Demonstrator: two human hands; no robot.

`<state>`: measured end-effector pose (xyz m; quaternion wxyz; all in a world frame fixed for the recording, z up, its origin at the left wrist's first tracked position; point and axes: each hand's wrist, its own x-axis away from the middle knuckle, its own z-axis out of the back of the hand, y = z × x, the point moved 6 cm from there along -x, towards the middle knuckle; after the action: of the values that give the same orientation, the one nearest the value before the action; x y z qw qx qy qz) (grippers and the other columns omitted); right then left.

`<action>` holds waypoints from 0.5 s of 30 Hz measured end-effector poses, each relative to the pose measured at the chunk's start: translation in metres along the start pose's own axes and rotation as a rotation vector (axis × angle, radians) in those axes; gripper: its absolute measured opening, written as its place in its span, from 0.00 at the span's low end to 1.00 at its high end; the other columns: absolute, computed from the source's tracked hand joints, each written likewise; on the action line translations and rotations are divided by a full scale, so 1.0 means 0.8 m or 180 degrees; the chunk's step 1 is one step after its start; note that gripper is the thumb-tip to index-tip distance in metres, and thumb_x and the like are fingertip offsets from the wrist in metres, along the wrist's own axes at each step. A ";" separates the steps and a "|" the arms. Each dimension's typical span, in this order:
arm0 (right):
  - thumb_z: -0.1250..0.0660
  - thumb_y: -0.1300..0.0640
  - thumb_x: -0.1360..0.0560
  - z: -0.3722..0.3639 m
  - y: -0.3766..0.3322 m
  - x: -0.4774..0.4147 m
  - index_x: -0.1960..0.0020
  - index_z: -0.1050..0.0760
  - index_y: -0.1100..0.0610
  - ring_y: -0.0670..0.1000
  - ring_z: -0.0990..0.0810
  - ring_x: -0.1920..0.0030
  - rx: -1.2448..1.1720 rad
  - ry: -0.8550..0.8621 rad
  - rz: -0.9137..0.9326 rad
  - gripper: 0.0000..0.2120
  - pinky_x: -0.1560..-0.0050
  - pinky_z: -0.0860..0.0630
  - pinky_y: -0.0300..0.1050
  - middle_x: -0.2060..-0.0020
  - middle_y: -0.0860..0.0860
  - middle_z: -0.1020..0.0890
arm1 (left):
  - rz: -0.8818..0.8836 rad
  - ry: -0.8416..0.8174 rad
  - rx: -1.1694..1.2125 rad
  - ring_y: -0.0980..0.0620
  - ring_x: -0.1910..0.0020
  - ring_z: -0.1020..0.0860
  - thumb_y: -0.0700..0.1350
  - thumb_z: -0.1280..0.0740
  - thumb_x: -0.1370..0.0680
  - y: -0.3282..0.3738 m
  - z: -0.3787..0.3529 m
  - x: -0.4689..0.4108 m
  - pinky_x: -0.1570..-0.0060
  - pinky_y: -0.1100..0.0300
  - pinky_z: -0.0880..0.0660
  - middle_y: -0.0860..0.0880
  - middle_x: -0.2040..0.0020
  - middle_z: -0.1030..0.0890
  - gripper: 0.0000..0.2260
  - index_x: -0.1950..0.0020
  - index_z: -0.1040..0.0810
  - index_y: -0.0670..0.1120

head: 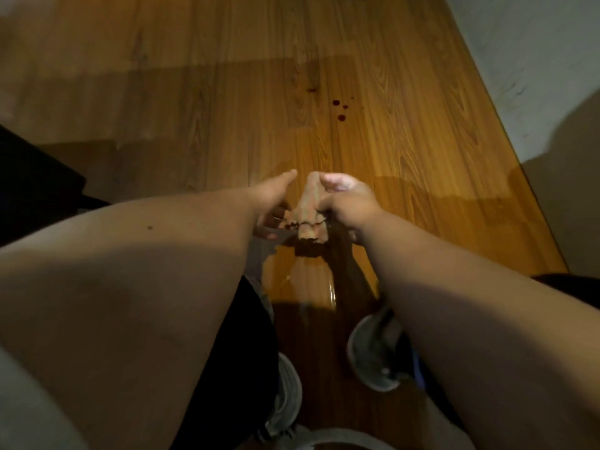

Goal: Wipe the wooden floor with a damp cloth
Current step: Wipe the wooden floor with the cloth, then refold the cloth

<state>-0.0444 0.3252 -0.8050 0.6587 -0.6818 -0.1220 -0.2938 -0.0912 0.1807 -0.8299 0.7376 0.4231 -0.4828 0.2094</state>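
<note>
Several red drops point(339, 107) — wooden floor point(227, 92)

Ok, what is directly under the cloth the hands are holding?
Under the cloth, held up between the left hand and right hand, lies glossy wooden floor with a wet-looking sheen. The cloth and hands cover the patch right beneath them. The red drops lie farther ahead.

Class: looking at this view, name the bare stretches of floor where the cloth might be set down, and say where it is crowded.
Bare boards lie between the hands and the dark red drops, and left of the drops toward the shadowed area. The strip by the wall is clear too. It is crowded near the shoes, under the cloth held in both hands.
</note>
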 end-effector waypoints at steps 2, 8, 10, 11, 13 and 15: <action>0.31 0.71 0.31 0.000 -0.006 0.000 0.26 0.37 0.51 0.56 0.21 0.45 0.0188 -0.0244 0.0005 0.37 0.42 0.23 0.56 0.42 0.56 0.24 | -0.0151 -0.0231 0.0105 0.50 0.46 0.23 0.68 0.43 0.24 0.003 -0.007 0.010 0.46 0.52 0.27 0.47 0.42 0.21 0.31 0.35 0.25 0.45; 0.26 0.60 0.30 -0.009 0.007 -0.005 0.30 0.31 0.56 0.55 0.18 0.50 0.1254 -0.0431 -0.0585 0.30 0.52 0.20 0.50 0.45 0.56 0.19 | -0.0593 0.0372 -0.0045 0.49 0.47 0.20 0.53 0.39 0.19 -0.033 0.026 0.039 0.54 0.57 0.22 0.45 0.45 0.18 0.16 0.38 0.24 0.44; 0.25 0.56 0.30 -0.018 0.010 -0.017 0.47 0.21 0.59 0.53 0.18 0.62 0.1562 -0.0239 -0.0624 0.14 0.69 0.24 0.41 0.60 0.55 0.17 | -0.0801 0.0591 -0.0107 0.49 0.51 0.20 0.53 0.41 0.18 -0.039 0.040 0.035 0.57 0.58 0.23 0.45 0.48 0.19 0.16 0.40 0.23 0.43; 0.25 0.56 0.31 -0.026 0.016 -0.027 0.53 0.20 0.60 0.53 0.17 0.64 0.1548 -0.0178 -0.0682 0.11 0.71 0.24 0.40 0.64 0.55 0.17 | -0.0932 0.0656 -0.0237 0.50 0.55 0.21 0.53 0.42 0.18 -0.041 0.046 0.029 0.59 0.58 0.25 0.45 0.52 0.19 0.16 0.43 0.23 0.42; 0.23 0.58 0.32 -0.047 0.023 -0.044 0.55 0.20 0.61 0.56 0.16 0.58 0.1477 -0.0216 -0.0769 0.10 0.59 0.18 0.48 0.60 0.56 0.16 | -0.1127 0.0836 -0.0614 0.49 0.59 0.23 0.54 0.43 0.17 -0.040 0.063 0.020 0.61 0.58 0.28 0.45 0.56 0.21 0.17 0.47 0.22 0.42; 0.25 0.60 0.31 -0.074 0.026 -0.065 0.52 0.22 0.62 0.57 0.18 0.50 0.1590 -0.0438 -0.0688 0.11 0.46 0.21 0.52 0.53 0.56 0.17 | -0.1174 0.1082 -0.1100 0.49 0.58 0.23 0.55 0.43 0.18 -0.042 0.090 0.003 0.63 0.60 0.29 0.46 0.57 0.21 0.17 0.48 0.22 0.43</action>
<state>-0.0882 0.2767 -0.8538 0.7614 -0.4997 -0.3070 -0.2762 -0.1048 0.1021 -0.8293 0.8945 0.3307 -0.2959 0.0544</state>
